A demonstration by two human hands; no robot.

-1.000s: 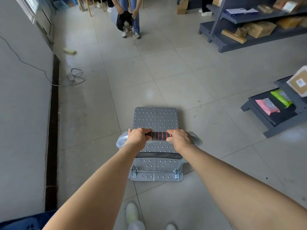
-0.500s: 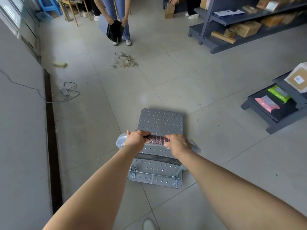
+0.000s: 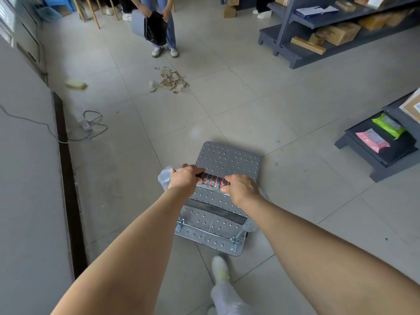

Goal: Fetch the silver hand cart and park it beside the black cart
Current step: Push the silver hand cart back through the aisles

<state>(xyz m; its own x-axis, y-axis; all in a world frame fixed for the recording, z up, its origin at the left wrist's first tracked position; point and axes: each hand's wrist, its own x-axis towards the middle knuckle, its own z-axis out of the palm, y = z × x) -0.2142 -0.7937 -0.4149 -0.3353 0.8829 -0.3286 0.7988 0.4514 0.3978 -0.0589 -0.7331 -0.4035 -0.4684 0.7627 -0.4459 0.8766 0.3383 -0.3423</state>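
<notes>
Grey floor tiles [image 3: 227,110] fill my view, with a wall [image 3: 22,178] down the left edge and dark shelving [image 3: 293,53] at the upper right. The silver hand cart [image 3: 229,160] sits at lower centre, its studded deck skewed slightly toward the upper right. My left hand [image 3: 184,178] and right hand [image 3: 241,189] are both curled tight round its black, red-striped handle [image 3: 213,180], one at each end. A pile of scraps [image 3: 170,81] lies above the cart, just below a standing person [image 3: 172,35] at top centre.
</notes>
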